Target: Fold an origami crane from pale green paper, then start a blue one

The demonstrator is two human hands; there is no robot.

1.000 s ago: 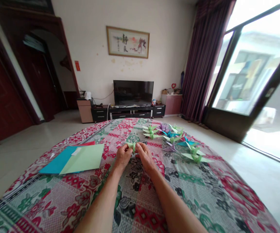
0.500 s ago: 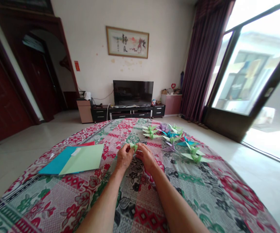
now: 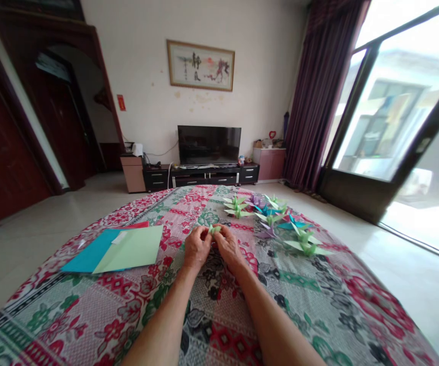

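Note:
My left hand (image 3: 195,248) and my right hand (image 3: 227,246) meet over the middle of the patterned quilt (image 3: 219,305). Both pinch a small folded piece of light green paper (image 3: 214,230) between their fingertips, held just above the cloth. To the left lies a stack of flat paper sheets (image 3: 116,250), green on top of blue and red. To the right and beyond stand several finished paper cranes (image 3: 271,218) in green, blue and purple.
The quilt covers a round surface whose edge falls to a pale tiled floor (image 3: 44,229). A TV on a low dark cabinet (image 3: 208,175) stands at the far wall. Big glass doors (image 3: 406,127) with dark curtains are on the right.
My hands have drawn closer together and the green paper has been folded smaller, now bunched between the fingertips of both hands.

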